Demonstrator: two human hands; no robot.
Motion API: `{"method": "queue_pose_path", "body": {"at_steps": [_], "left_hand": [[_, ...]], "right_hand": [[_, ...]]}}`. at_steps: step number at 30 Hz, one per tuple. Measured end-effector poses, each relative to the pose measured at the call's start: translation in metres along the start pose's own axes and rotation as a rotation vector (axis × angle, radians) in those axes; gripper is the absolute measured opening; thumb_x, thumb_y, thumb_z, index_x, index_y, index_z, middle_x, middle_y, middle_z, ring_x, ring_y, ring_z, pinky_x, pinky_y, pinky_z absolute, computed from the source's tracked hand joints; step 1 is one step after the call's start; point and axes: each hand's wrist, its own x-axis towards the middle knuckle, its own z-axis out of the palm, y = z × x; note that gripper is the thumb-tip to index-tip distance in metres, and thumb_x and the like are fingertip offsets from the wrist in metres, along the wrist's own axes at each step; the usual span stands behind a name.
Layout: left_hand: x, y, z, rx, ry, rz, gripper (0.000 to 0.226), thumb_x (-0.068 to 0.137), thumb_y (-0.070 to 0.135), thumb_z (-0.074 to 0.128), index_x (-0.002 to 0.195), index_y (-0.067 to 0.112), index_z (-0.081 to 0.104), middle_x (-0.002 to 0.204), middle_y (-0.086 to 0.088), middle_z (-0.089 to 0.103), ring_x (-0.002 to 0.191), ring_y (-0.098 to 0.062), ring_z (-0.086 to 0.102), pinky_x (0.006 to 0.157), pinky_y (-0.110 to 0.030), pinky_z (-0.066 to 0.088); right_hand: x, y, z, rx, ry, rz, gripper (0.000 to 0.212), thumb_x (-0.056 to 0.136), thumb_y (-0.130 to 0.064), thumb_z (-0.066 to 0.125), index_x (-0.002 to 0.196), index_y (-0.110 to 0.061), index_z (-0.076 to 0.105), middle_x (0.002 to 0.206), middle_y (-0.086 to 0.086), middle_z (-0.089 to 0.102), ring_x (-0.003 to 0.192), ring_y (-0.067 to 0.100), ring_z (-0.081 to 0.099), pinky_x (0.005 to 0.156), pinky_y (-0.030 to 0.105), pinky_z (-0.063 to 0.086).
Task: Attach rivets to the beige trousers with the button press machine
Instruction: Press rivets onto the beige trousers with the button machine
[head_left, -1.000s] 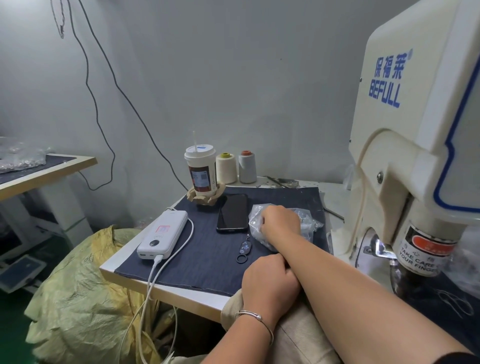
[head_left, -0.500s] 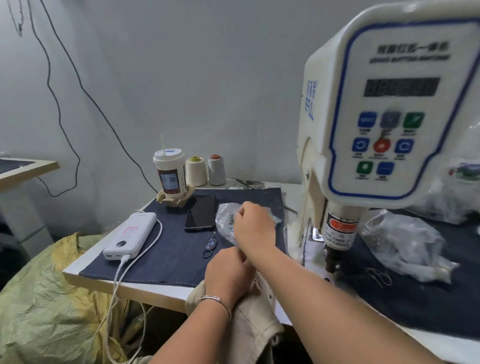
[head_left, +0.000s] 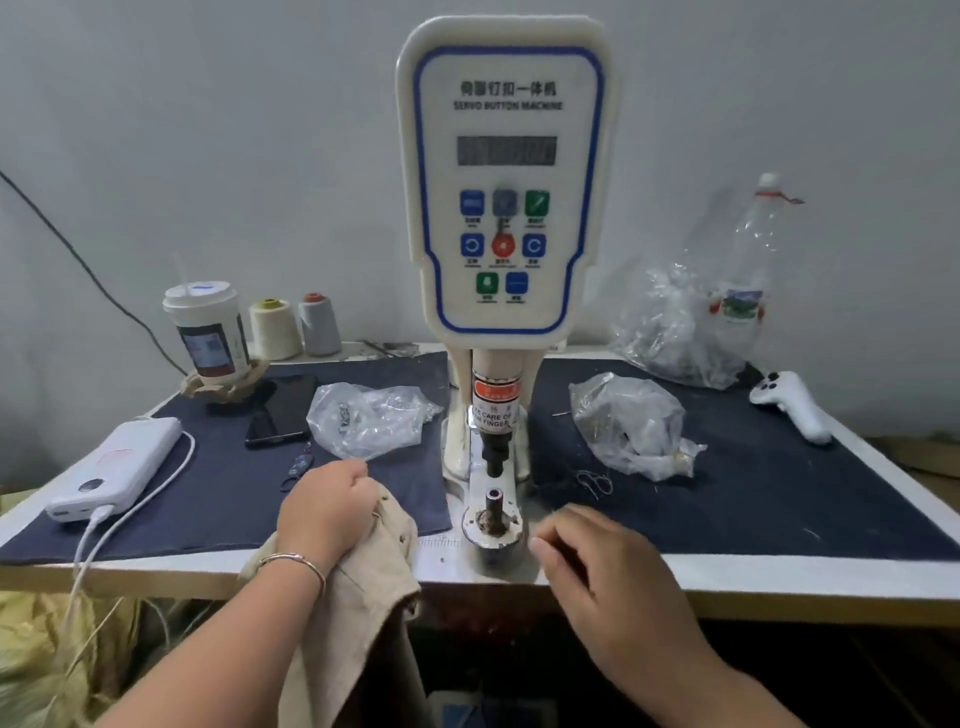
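My left hand (head_left: 324, 512) is gripping the beige trousers (head_left: 358, 587) beside the button press machine (head_left: 504, 208); my right hand (head_left: 597, 561) is hovering, fingers loosely curled, whether pinching anything I cannot tell.

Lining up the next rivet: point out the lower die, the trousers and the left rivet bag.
lower die (head_left: 493, 505): head view, top of post.
trousers (head_left: 363, 587): head view, fold below left wrist.
left rivet bag (head_left: 371, 418): head view, crumpled middle.
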Motion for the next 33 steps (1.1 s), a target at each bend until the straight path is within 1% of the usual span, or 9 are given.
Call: {"method": "queue_pose_path", "body": {"at_steps": [5,9,12,17,19,21,23,26,33], "left_hand": [[0.003,-0.004,0.004,0.005,0.013,0.013,0.025,0.063,0.029,0.028,0.062,0.011,0.045,0.069,-0.001,0.054,0.072,-0.025,0.048,0.058,-0.033,0.032],[0.006,-0.005,0.005,-0.001,0.035,0.032,0.024,0.064,0.03,0.028,0.061,0.012,0.045,0.067,-0.002,0.055,0.066,-0.018,0.046,0.055,-0.033,0.031],[0.007,-0.007,0.006,0.006,0.041,0.045,0.023,0.064,0.029,0.029,0.06,0.013,0.045,0.066,-0.002,0.055,0.064,-0.015,0.046,0.054,-0.033,0.03],[0.008,-0.01,0.008,0.015,0.068,0.067,0.026,0.064,0.029,0.029,0.061,0.011,0.046,0.066,-0.002,0.055,0.064,-0.015,0.046,0.054,-0.032,0.03],[0.008,-0.01,0.007,0.015,0.075,0.065,0.025,0.064,0.029,0.029,0.06,0.011,0.046,0.065,-0.003,0.055,0.064,-0.016,0.046,0.054,-0.032,0.03],[0.006,-0.009,0.006,0.007,0.071,0.063,0.023,0.064,0.029,0.029,0.058,0.012,0.045,0.063,-0.004,0.054,0.063,-0.018,0.046,0.054,-0.032,0.029],[0.004,-0.007,0.005,-0.003,0.069,0.061,0.022,0.063,0.028,0.03,0.057,0.012,0.044,0.062,-0.004,0.054,0.063,-0.02,0.046,0.053,-0.032,0.029],[0.002,-0.006,0.003,-0.014,0.069,0.057,0.021,0.062,0.028,0.03,0.057,0.013,0.043,0.061,-0.004,0.054,0.063,-0.02,0.046,0.053,-0.032,0.028],[0.002,-0.005,0.002,-0.028,0.087,0.052,0.02,0.061,0.028,0.029,0.057,0.013,0.042,0.059,-0.005,0.053,0.063,-0.023,0.047,0.053,-0.032,0.029]], "right_hand": [[0.031,0.076,-0.029,-0.561,-0.296,0.201,0.015,0.097,-0.02,0.035,0.086,-0.022,0.045,0.081,-0.006,0.049,0.073,0.019,0.05,0.057,0.033,0.032],[0.047,0.107,-0.024,-0.742,-0.372,0.108,0.024,0.096,-0.024,0.035,0.105,-0.017,0.056,0.109,0.003,0.06,0.091,0.025,0.058,0.067,0.032,0.035],[0.047,0.122,-0.02,-0.815,-0.386,0.028,0.025,0.097,-0.025,0.036,0.107,-0.015,0.057,0.111,0.006,0.062,0.096,0.027,0.06,0.068,0.032,0.036],[0.043,0.132,-0.016,-0.687,-0.284,0.012,0.017,0.095,-0.029,0.039,0.1,-0.019,0.052,0.106,0.004,0.062,0.091,0.026,0.06,0.064,0.032,0.033],[0.038,0.138,-0.014,-0.562,-0.229,0.064,0.011,0.095,-0.034,0.041,0.089,-0.025,0.043,0.096,-0.002,0.06,0.084,0.022,0.058,0.062,0.031,0.032],[0.032,0.145,-0.014,-0.455,-0.178,0.138,0.018,0.091,-0.039,0.049,0.081,-0.027,0.039,0.08,-0.009,0.054,0.074,0.016,0.053,0.055,0.028,0.029],[0.027,0.15,-0.016,-0.326,-0.122,0.212,0.018,0.084,-0.041,0.059,0.083,-0.031,0.044,0.073,-0.011,0.051,0.067,0.008,0.051,0.054,0.021,0.03],[0.027,0.154,-0.018,-0.183,-0.079,0.255,0.017,0.077,-0.038,0.069,0.087,-0.038,0.054,0.078,-0.014,0.051,0.071,0.0,0.051,0.057,0.016,0.032],[0.03,0.154,-0.022,-0.044,-0.082,0.283,0.016,0.079,-0.032,0.074,0.074,-0.044,0.065,0.083,-0.014,0.056,0.079,0.002,0.055,0.068,0.022,0.043]]}}
